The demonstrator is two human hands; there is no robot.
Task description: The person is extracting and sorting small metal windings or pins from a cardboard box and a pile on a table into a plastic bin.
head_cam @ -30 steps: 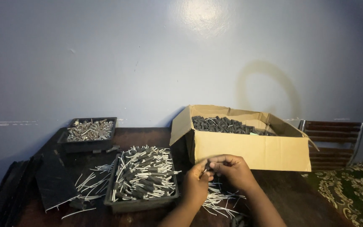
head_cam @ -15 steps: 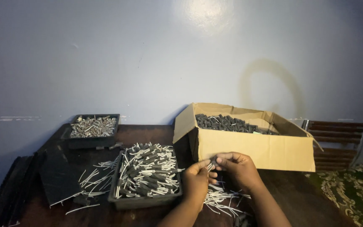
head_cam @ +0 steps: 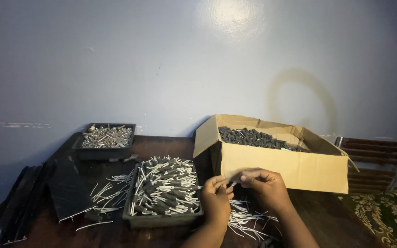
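My left hand [head_cam: 217, 198] and my right hand [head_cam: 266, 187] meet in front of the cardboard box [head_cam: 281, 171], together pinching a small dark piece with a thin white pin [head_cam: 231, 184] between their fingertips. Just left of my hands stands a dark tray [head_cam: 161, 219] heaped with dark sleeves on white pins. Loose white pins [head_cam: 246, 219] lie on the table under and between my wrists. The box holds many small black tubes [head_cam: 250, 136].
A second dark tray [head_cam: 105, 148] of silvery metal parts sits at the back left. More white pins [head_cam: 109, 195] are scattered left of the near tray, beside a flat black sheet [head_cam: 65, 188]. A chair back [head_cam: 375, 158] stands right of the brown table [head_cam: 161, 147].
My hands stay together at the box front, shifting slightly as the fingers work the small piece. The view has drifted a little; nothing else has moved.
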